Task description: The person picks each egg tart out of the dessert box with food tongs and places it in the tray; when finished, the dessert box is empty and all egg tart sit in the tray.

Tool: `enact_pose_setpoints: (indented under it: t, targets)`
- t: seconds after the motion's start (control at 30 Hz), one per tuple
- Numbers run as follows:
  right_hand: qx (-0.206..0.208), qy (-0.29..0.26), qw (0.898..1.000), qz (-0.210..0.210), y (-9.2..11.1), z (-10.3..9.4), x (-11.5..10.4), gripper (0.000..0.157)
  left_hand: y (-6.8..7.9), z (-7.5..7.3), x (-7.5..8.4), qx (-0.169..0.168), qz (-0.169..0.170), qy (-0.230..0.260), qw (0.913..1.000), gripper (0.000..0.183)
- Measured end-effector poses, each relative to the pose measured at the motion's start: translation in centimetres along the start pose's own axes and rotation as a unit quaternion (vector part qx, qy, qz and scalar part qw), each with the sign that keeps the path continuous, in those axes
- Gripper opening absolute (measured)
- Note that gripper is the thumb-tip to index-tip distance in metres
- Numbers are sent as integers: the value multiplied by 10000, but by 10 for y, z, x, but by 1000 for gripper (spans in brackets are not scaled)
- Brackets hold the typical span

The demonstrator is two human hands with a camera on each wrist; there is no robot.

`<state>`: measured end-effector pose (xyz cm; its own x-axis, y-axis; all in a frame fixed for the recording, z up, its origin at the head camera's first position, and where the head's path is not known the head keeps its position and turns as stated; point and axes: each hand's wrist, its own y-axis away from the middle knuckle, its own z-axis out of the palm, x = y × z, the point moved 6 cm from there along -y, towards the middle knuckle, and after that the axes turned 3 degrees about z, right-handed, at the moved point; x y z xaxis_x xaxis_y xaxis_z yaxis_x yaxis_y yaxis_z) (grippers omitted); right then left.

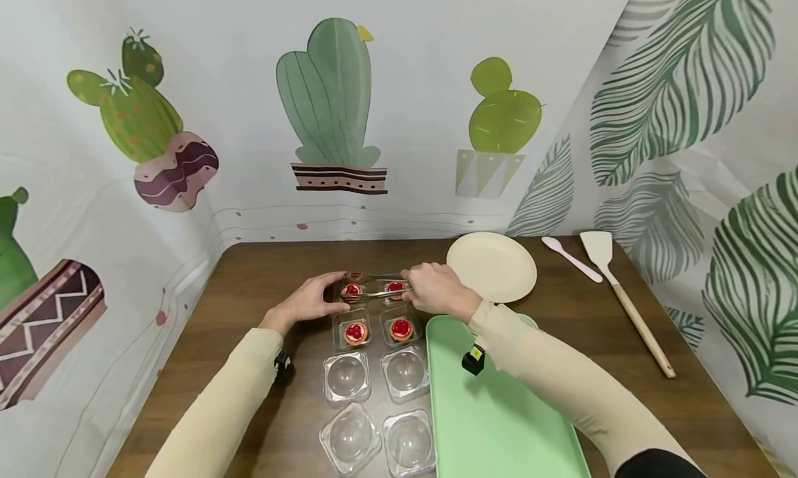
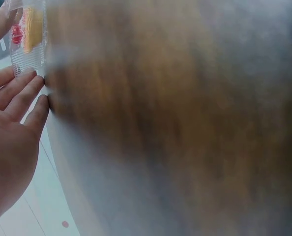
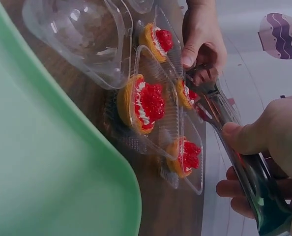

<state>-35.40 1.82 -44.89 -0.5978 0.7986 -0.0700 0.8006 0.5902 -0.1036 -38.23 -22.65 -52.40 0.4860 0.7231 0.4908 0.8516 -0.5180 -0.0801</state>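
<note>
My left hand (image 1: 307,299) holds the sides of the far-left clear plastic box (image 2: 32,58), thumb on one side and fingers on the other. Inside it sits a red-topped tart (image 3: 184,94). Metal tongs (image 3: 239,164) are in my right hand (image 1: 436,288), thumb on one arm and fingers on the other. Their tips reach into that box, right at the tart. Beside it, the far-right box holds another tart (image 3: 188,156), partly behind the tongs in the head view. Two more tarts (image 1: 356,333) (image 1: 401,329) sit in the boxes nearer me.
Several clear boxes (image 1: 346,377) without tarts stand in two columns toward me. A green tray (image 1: 499,409) lies right of them, under my right forearm. Farther right are a cream plate (image 1: 491,267), a pink spoon (image 1: 571,259) and a spatula (image 1: 626,301) with a wooden handle.
</note>
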Motion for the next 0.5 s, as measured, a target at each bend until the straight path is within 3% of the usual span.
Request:
enact_pose_setpoints:
  t: [0.5]
  targets:
    - [-195,326,9993,53,-16,-4,-9,15,-3,-1,0,-64,-205,-40,9998,84]
